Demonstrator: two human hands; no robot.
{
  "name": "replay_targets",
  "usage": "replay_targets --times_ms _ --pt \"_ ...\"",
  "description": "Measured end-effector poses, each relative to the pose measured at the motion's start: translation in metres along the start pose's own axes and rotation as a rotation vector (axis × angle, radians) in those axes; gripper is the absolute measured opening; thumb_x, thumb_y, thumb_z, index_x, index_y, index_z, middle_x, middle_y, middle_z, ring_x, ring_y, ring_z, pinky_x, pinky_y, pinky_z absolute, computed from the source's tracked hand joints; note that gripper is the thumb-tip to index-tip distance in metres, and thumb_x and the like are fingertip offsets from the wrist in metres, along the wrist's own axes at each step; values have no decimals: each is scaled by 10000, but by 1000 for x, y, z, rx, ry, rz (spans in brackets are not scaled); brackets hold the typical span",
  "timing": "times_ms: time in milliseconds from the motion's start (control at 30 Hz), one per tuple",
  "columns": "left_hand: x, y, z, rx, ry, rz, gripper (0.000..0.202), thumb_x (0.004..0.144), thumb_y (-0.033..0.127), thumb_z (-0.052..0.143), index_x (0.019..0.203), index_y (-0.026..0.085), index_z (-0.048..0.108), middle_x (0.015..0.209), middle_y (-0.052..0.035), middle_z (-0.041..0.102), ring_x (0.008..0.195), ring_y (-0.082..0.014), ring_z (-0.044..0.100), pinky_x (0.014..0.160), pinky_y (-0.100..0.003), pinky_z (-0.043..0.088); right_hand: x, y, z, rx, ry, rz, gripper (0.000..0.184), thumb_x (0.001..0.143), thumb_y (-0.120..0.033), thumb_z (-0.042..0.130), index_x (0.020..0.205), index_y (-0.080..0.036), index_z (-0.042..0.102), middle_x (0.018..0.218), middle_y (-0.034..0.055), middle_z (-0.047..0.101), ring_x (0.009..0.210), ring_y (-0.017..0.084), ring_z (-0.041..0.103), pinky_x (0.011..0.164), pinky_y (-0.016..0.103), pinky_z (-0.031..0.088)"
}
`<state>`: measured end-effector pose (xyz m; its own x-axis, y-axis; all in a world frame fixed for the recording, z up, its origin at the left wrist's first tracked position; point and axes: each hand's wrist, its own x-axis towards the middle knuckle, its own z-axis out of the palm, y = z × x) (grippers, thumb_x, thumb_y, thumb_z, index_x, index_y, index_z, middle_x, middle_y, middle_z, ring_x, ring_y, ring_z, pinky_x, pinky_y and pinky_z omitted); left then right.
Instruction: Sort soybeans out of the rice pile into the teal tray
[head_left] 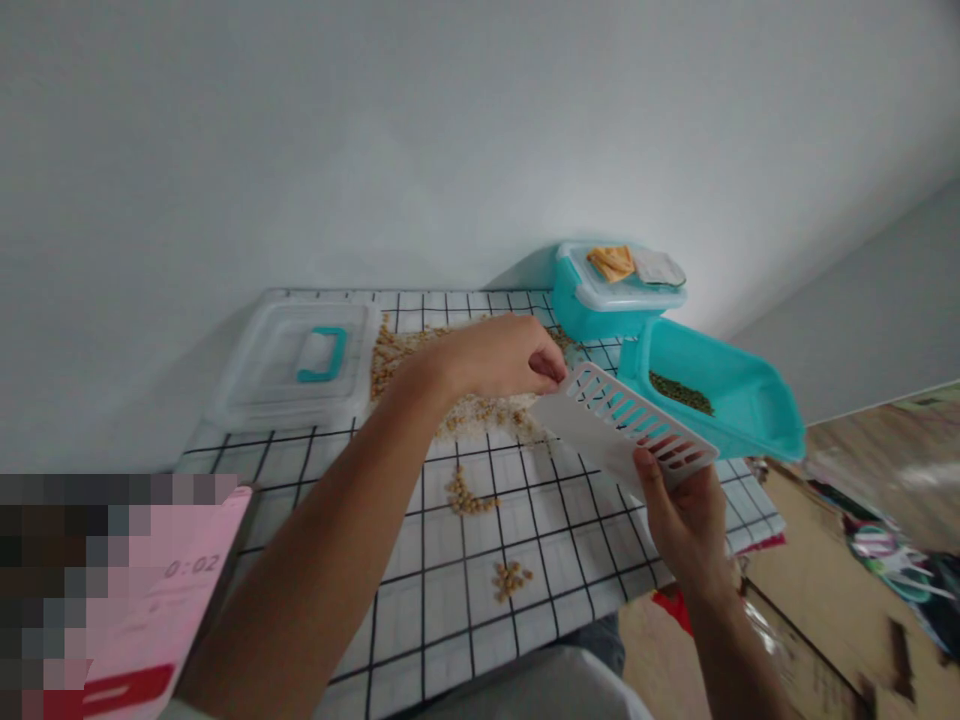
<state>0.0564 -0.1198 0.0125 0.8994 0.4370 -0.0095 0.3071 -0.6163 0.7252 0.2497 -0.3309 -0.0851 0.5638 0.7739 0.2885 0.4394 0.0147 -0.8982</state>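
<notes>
A white plastic basket with slotted sides is tilted above the right part of the table. My right hand grips its near end, thumb over the slotted side. My left hand has its fingers pinched at the far left corner of the basket, fingertips partly hidden. Under and beyond my left hand lie spread tan beans mixed with pale grains. A curved row of beans and a small bean pile lie nearer me. A teal bin holding small green beans stands just behind the basket.
A clear lid with a teal handle lies at the left. Against the wall stands a lidded teal box with a yellow cloth on top. A phone is at the lower left. Grid-patterned cloth covers the table.
</notes>
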Motion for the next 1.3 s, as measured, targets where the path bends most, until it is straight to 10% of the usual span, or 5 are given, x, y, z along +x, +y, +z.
replay_targets --times_ms 1300 --pt "4 2 -1 128 -175 -76 235 797 271 681 1002 232 788 975 17 802 874 -160 722 735 -216 475 -24 -10 -2 -84 14 53 299 890 -401 719 1126 -222 677 1114 83 722 1007 235 664 881 380 500"
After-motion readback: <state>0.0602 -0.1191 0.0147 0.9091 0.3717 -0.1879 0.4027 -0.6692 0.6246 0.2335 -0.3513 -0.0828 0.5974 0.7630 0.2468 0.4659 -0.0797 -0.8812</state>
